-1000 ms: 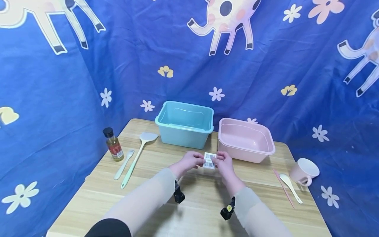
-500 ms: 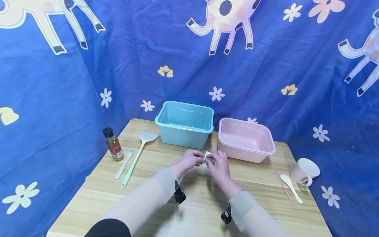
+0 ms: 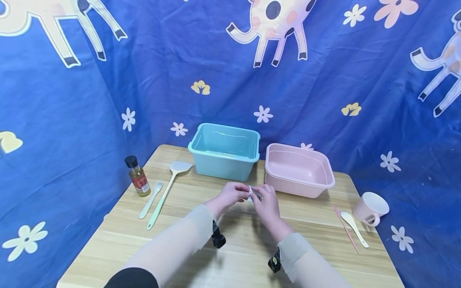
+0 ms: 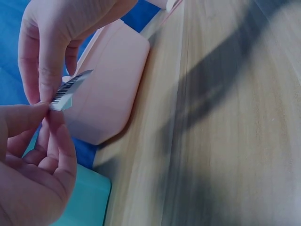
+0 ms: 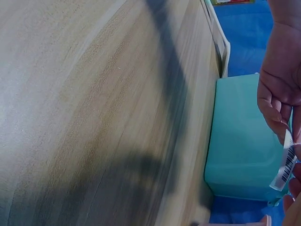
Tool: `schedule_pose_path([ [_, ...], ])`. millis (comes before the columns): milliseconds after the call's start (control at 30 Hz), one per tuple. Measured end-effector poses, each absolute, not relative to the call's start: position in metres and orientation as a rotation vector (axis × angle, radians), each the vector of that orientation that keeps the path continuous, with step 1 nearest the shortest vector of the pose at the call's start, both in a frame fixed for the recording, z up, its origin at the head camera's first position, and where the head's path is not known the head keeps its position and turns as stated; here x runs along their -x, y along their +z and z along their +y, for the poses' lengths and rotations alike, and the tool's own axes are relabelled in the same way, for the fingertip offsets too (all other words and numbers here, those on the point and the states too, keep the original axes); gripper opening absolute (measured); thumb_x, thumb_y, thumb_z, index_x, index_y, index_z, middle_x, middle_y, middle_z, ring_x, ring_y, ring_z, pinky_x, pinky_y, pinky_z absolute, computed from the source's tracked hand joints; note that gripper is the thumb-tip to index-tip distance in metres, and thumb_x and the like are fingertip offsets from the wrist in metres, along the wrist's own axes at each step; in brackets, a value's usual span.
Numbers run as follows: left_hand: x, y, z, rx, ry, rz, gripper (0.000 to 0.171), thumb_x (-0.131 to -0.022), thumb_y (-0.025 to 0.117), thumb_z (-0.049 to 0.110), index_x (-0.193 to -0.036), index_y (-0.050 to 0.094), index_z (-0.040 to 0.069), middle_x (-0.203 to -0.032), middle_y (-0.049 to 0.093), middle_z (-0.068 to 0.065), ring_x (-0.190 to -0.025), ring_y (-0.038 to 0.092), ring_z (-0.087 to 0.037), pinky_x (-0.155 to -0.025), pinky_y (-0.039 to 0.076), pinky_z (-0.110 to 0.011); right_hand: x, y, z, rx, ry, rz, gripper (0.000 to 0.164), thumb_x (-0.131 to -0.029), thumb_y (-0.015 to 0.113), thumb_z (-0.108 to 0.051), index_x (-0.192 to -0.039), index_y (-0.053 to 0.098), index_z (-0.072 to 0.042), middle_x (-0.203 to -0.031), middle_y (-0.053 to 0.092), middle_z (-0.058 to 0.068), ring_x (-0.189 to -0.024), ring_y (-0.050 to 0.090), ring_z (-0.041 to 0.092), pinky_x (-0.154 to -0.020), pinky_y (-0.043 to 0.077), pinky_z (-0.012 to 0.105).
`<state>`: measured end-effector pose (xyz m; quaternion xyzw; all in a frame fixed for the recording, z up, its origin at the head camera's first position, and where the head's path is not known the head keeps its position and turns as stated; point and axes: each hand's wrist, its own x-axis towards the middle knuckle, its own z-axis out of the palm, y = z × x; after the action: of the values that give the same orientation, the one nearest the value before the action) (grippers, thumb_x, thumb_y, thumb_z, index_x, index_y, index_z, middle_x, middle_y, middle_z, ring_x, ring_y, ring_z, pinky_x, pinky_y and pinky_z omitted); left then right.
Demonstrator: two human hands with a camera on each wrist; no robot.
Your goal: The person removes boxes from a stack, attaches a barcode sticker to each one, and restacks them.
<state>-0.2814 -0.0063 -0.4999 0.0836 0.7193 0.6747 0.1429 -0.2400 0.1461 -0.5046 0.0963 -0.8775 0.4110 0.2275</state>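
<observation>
Between my two hands is a small white barcode label (image 3: 250, 195), mostly covered by fingers in the head view. My left hand (image 3: 230, 195) pinches its left side between thumb and fingertips. From the right, my right hand (image 3: 268, 203) pinches it too, fingertips meeting those of the left. In the left wrist view the barcode label (image 4: 70, 92) sticks out past the pinch, bent and tilted, its black bars showing. A narrow end of the barcode label (image 5: 284, 165) hangs down in the right wrist view. Both hands are above the table, in front of the two basins.
A teal basin (image 3: 223, 165) and a pink basin (image 3: 299, 184) stand at the back of the wooden table (image 3: 237, 260). On the left are a bottle (image 3: 138, 178), a fork (image 3: 150, 201) and a spatula (image 3: 166, 196). A pink stick (image 3: 345, 230), spoon (image 3: 354, 229) and mug (image 3: 370, 208) lie right.
My right hand has moved left and turned in over the label, which was flat and showing two barcodes. The label now looks narrower, bent between the fingers. The left hand stays nearly still.
</observation>
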Motion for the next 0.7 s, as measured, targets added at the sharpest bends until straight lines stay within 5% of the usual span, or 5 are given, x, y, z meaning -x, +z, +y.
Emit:
schedule_pose_path([
  [700,0.2783,-0.5021,-0.0056,-0.243,1.915,2.099,0.018,-0.089,0.068,0.002,-0.103,0.071,-0.008,-0.094,0.072,-0.013,-0.084,0.07,-0.023,-0.068,0.054,-0.033,0.2436,-0.5118,0.151,-0.428,0.894,-2.404,0.008,-0.086,0.074,-0.004,-0.094,0.074,-0.005,-0.089,0.067,0.001,-0.089,0.058,0.021,-0.079,0.047,0.037],
])
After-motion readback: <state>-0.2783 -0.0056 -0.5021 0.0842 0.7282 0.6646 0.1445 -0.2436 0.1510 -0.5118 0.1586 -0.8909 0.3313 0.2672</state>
